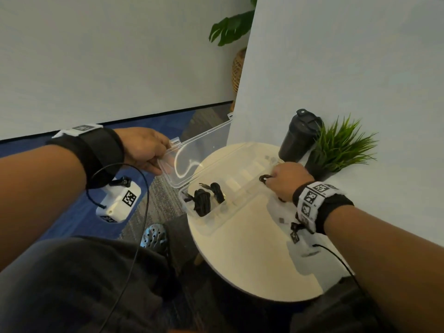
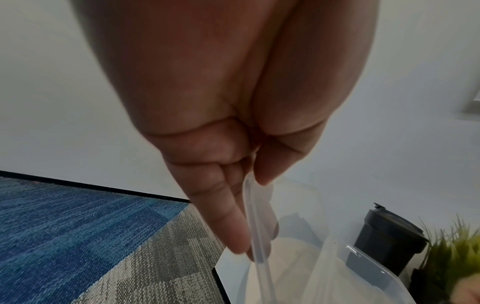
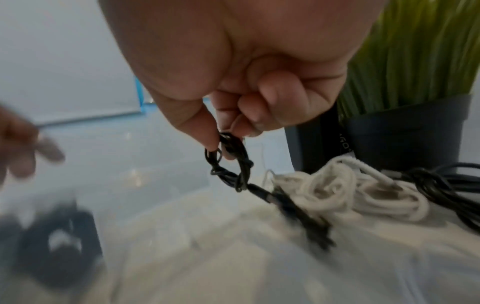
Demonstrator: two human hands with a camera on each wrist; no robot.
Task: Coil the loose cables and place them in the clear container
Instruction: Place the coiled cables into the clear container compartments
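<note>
The clear container sits on a round cream table with its lid swung up. My left hand pinches the lid's left edge between thumb and fingers and holds it up. Over the container's right half, my right hand pinches a small coiled black cable by its top loop, one plug end trailing down. Another bundle of black cable lies in the container's left end. The right wrist view shows coiled white cables and a black cable just beyond my right hand.
A black bottle and a potted green grass plant stand at the table's far right, against a white wall. To the left the table ends over blue and grey carpet. My knees and a shoe are below.
</note>
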